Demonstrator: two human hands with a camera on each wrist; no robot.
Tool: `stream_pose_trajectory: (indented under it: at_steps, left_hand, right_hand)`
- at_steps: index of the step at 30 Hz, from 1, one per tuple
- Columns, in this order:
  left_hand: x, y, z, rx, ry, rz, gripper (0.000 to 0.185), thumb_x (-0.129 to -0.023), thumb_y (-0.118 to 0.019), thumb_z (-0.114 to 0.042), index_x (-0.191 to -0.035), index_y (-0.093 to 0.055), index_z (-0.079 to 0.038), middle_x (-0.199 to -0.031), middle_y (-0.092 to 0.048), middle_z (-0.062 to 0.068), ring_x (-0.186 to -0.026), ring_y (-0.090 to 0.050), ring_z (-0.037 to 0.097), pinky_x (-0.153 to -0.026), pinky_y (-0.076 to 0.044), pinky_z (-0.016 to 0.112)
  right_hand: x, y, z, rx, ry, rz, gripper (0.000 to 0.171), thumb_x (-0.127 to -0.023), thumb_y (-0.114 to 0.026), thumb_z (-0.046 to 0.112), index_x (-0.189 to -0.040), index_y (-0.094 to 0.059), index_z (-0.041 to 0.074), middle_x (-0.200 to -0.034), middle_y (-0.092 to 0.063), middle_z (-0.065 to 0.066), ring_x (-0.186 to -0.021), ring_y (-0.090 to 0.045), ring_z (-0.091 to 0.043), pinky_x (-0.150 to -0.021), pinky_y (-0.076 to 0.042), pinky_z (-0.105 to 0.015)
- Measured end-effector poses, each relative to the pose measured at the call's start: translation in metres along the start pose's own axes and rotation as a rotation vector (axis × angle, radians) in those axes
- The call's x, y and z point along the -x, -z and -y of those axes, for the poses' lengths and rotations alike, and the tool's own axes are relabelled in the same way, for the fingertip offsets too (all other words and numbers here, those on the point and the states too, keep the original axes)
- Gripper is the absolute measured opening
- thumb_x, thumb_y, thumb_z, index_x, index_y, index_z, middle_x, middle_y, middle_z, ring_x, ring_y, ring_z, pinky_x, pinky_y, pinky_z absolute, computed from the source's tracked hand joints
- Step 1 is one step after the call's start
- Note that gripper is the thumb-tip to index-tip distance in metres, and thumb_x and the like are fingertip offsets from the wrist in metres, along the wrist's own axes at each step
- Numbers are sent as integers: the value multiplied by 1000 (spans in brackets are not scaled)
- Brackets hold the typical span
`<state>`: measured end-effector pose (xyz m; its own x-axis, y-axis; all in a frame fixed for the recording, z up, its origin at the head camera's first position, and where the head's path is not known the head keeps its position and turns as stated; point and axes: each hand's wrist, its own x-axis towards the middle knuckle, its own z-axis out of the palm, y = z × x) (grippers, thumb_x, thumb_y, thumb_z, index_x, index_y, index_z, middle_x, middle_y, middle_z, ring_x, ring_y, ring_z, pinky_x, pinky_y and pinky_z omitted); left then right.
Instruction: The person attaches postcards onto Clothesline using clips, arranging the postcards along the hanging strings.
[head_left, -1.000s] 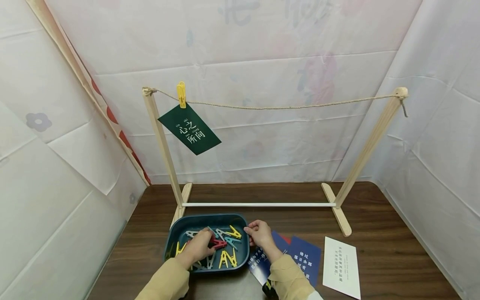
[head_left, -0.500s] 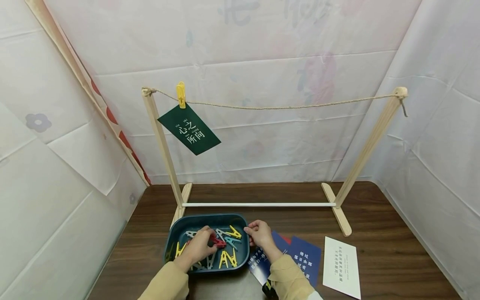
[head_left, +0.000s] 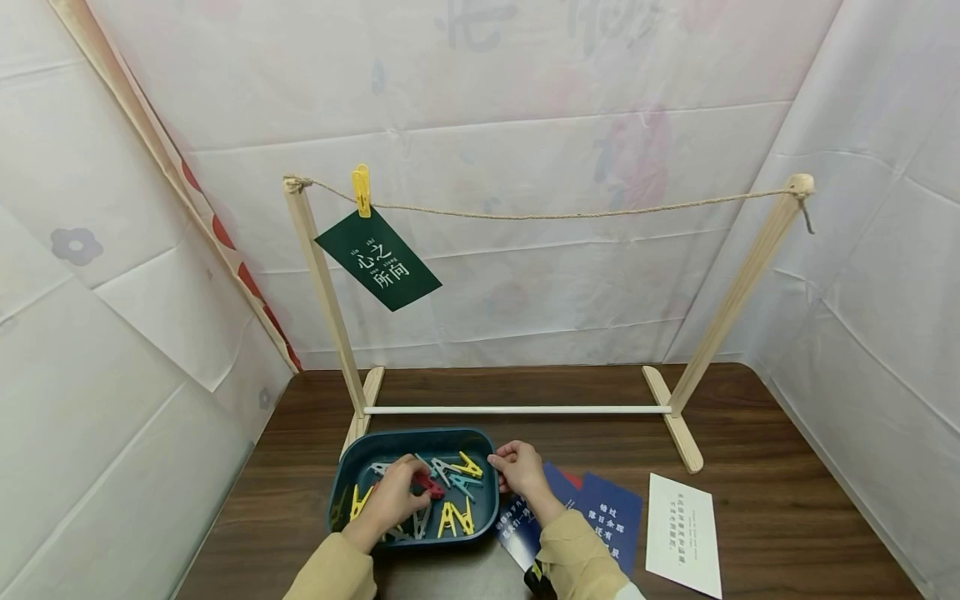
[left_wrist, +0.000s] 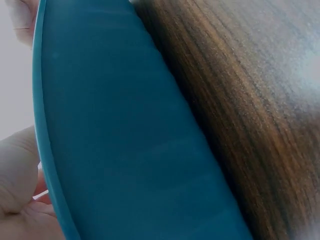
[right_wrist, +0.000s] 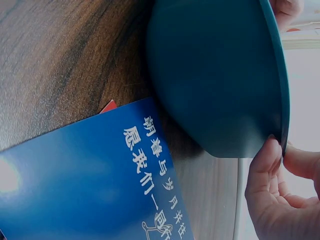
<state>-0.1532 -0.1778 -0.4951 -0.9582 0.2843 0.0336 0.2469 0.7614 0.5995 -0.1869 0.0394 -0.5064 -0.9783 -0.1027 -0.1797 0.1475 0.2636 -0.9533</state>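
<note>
The left hand (head_left: 392, 498) reaches into a dark teal plastic tray (head_left: 345, 467) and pinches a red plastic clothespin (head_left: 431, 487) among others. The right hand (head_left: 520, 470) grips the tray's rim, apparently steadying it.

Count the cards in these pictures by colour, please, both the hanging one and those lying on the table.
Green card, pegged on the string: 1
Blue cards, on the table: 2
White card, on the table: 1
Red card, only a corner showing under the blue ones: 1
Total: 5

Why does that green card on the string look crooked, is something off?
The green card hangs tilted because the yellow peg pinches only one corner to the string. Nothing else looks spilled or damaged.
</note>
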Motion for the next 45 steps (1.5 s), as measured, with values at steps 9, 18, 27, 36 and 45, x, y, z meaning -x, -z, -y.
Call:
stream_pose_trajectory:
  at_steps: [9,18,27,36,45]
  left_hand:
    - [2,0,-2,19,24,-19,25,-71,-70,-5,-94,-62,3,-84,-54,5,-73,-54,18,-57,-45,26]
    - [6,3,-8,77,5,-125,22,-71,-71,-2,-91,-64,3,-84,-55,6,-74,-55,21,-62,-49,35]
    - [10,2,-12,104,8,-245,21,-70,-72,-3,-89,-65,3,-85,-57,8,-73,-57,23,-64,-49,40]
    - [15,3,-24,108,34,-294,22,-71,-72,-5,-90,-65,3,-84,-58,8,-74,-58,24,-63,-49,39]
    - [21,7,-35,110,61,-331,21,-71,-74,-7,-89,-67,-1,-82,-58,3,-76,-58,21,-64,-50,28]
  right_hand:
    - [0,0,0,8,6,3,16,-83,-62,10,-88,-56,-4,-61,-52,-5,-42,-48,-8,-44,-49,-30]
    - [2,1,-2,19,7,8,19,-85,-61,15,-88,-56,-3,-59,-52,-4,-43,-50,-9,-46,-50,-32]
    - [9,10,-2,20,56,20,23,-85,-60,16,-89,-55,-6,-60,-55,-7,-43,-53,-12,-47,-51,-37]
    - [21,31,-5,123,157,-13,18,-81,-64,10,-84,-57,-6,-62,-58,-6,-49,-56,-21,-43,-48,-29]
    - [29,57,-15,252,178,-91,17,-79,-65,10,-86,-59,-5,-63,-52,0,-50,-51,-12,-45,-43,-24]
